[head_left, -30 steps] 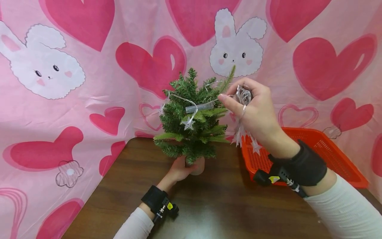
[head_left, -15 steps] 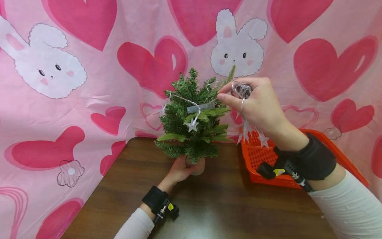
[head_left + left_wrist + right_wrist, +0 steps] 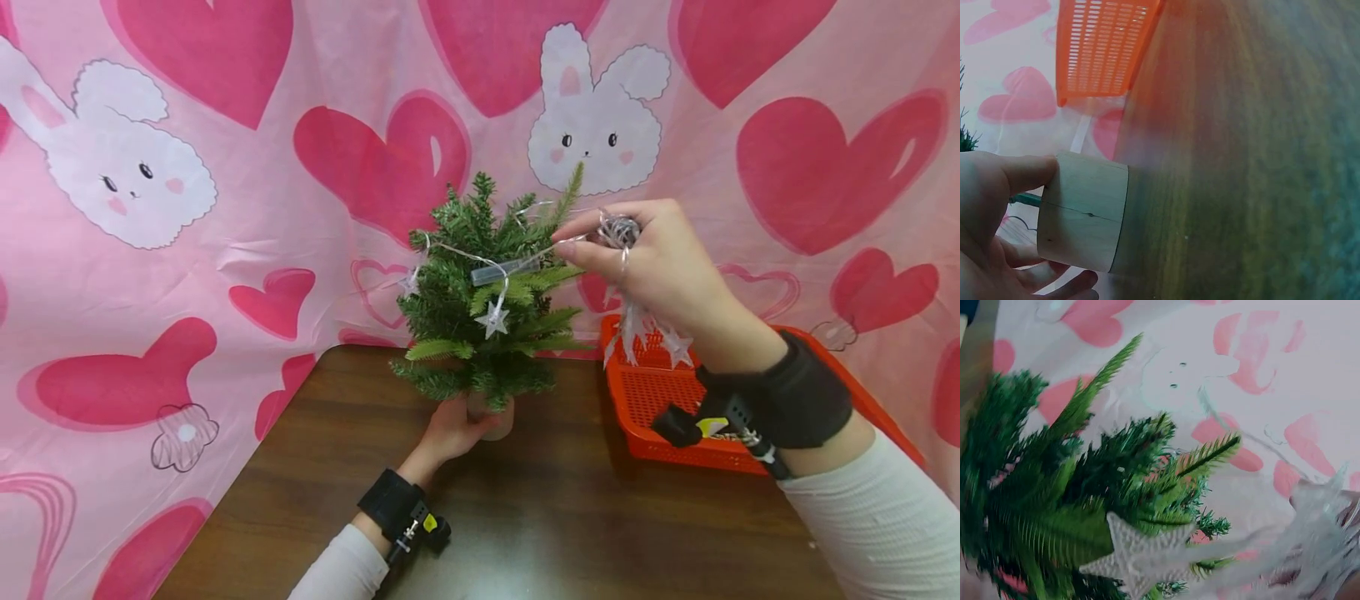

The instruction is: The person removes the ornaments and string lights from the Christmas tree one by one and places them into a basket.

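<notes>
A small artificial Christmas tree (image 3: 450,292) stands upright on the table with a round wooden base (image 3: 1085,212). My left hand (image 3: 447,435) grips that base, thumb on one side and fingers beneath the lowest branches. To the right of the tree, my right hand (image 3: 667,262) holds a coiled bundle of star string lights (image 3: 619,231), thumb and forefinger pinching the clear wire. Several stars (image 3: 677,347) dangle below the palm. The wire runs across the branches, where one clear star (image 3: 492,320) hangs in front of a clear tube (image 3: 504,272) lying among the needles.
An orange plastic basket (image 3: 652,446) sits on the right of the brown wooden table (image 3: 547,517), partly behind my right forearm. A pink cloth with hearts and rabbits (image 3: 352,50) hangs close behind the table.
My right hand has shifted slightly right with the bundle, drawing the wire along. The star at the tree's front has moved a little right and down. My left hand stays at the base.
</notes>
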### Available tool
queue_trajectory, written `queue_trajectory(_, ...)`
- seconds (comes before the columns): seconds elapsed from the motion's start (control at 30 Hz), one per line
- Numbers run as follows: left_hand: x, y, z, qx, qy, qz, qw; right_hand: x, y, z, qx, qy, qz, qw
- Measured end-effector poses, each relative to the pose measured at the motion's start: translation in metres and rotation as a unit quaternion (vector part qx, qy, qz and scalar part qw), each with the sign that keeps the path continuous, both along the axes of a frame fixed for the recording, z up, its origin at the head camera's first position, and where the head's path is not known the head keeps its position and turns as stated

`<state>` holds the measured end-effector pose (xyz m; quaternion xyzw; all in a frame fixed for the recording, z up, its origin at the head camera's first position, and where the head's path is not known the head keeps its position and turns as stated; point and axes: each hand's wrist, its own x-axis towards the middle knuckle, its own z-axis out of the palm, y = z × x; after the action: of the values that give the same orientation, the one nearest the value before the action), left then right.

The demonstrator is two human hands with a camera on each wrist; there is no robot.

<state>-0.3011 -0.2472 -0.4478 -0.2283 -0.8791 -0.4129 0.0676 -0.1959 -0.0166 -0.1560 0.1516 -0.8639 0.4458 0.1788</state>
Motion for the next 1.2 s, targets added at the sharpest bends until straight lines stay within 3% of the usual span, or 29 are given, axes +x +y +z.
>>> queue_trajectory(0.1, -0.001, -0.001, -0.001, -0.019, 0.003, 0.001, 0.9998, -0.002, 0.003, 0.0, -0.043, -0.03, 0.035, 0.998)
queue_trajectory(0.17, -0.003, -0.002, -0.001, -0.034, -0.014, -0.003, 0.9993, -0.005, 0.004, -0.001, -0.092, -0.06, 0.081, 0.991)
queue_trajectory(0.23, -0.006, -0.004, -0.001, -0.041, -0.041, -0.015, 0.9982, -0.008, 0.005, -0.003, -0.141, -0.09, 0.136, 0.976)
queue_trajectory(0.33, -0.011, -0.008, 0.0, -0.036, -0.084, -0.032, 0.9953, -0.014, 0.007, -0.006, -0.202, -0.139, 0.206, 0.947)
queue_trajectory(0.43, -0.017, -0.012, 0.0, -0.02, -0.101, -0.043, 0.9937, -0.018, 0.006, -0.009, -0.217, -0.158, 0.229, 0.936)
queue_trajectory(0.53, -0.022, -0.013, 0.0, -0.001, -0.096, -0.051, 0.9941, -0.021, 0.003, -0.011, -0.204, -0.154, 0.214, 0.943)
queue_trajectory(0.6, -0.025, -0.013, 0.0, 0.004, -0.081, -0.06, 0.995, -0.021, 0.001, -0.011, -0.183, -0.15, 0.183, 0.954)
queue_trajectory(0.7, -0.028, -0.012, 0.001, 0.019, -0.061, -0.076, 0.9951, -0.018, -0.001, -0.009, -0.137, -0.146, 0.135, 0.97)
queue_trajectory(0.83, -0.031, -0.013, 0.0, 0.025, -0.072, -0.076, 0.9942, -0.014, -0.002, -0.006, -0.06, -0.119, 0.094, 0.987)
queue_trajectory(1.0, -0.036, -0.013, -0.003, 0.041, -0.073, -0.088, 0.9926, -0.008, -0.007, -0.004, 0.023, -0.097, 0.04, 0.994)
queue_trajectory(1.1, -0.039, -0.012, -0.003, 0.054, -0.064, -0.103, 0.9911, -0.006, -0.011, -0.004, 0.075, -0.085, 0.008, 0.994)
queue_trajectory(1.2, -0.041, -0.012, -0.004, 0.05, -0.075, -0.096, 0.9913, -0.004, -0.013, -0.003, 0.115, -0.071, -0.014, 0.991)
